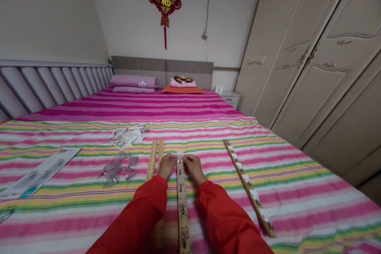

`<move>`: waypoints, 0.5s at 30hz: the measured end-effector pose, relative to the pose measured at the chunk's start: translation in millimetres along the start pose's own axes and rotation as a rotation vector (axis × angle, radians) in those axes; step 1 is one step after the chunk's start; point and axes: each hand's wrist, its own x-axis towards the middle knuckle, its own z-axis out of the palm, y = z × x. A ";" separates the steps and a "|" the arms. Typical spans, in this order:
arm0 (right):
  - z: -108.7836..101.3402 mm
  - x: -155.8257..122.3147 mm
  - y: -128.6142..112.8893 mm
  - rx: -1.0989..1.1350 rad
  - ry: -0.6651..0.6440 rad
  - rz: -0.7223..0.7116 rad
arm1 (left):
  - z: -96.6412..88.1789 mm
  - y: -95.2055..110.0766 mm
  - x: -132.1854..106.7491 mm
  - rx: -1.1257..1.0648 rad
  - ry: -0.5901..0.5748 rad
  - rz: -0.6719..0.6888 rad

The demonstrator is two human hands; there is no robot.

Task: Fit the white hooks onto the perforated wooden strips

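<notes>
My left hand (167, 165) and my right hand (192, 166) meet at the far end of a wooden strip (182, 202) that lies lengthwise on the striped bed (268, 154). Both hands pinch a small clear hook (180, 154) at the strip's tip. Metal hooks show lower on that strip. Two more bare wooden strips (155, 156) lie just left of my left hand. Both sleeves are red.
A fourth wooden strip (247, 184) with several white hooks lies diagonally to the right. Loose clear hooks (117, 166), opened plastic packets (126, 135) and a long card package (38, 172) lie to the left. Pillows (133, 82) lie at the headboard; a wardrobe (321, 55) stands right.
</notes>
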 end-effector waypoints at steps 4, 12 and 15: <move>-0.2 1.6 4.6 -0.003 0.002 0.014 | 0.8 -0.3 0.4 0.030 0.007 -0.006; 0.7 2.1 9.6 0.009 0.015 0.039 | 1.9 -2.7 1.5 0.083 0.013 -0.020; 1.4 2.1 11.7 0.011 0.029 0.046 | 2.6 -3.8 1.2 0.081 0.011 -0.027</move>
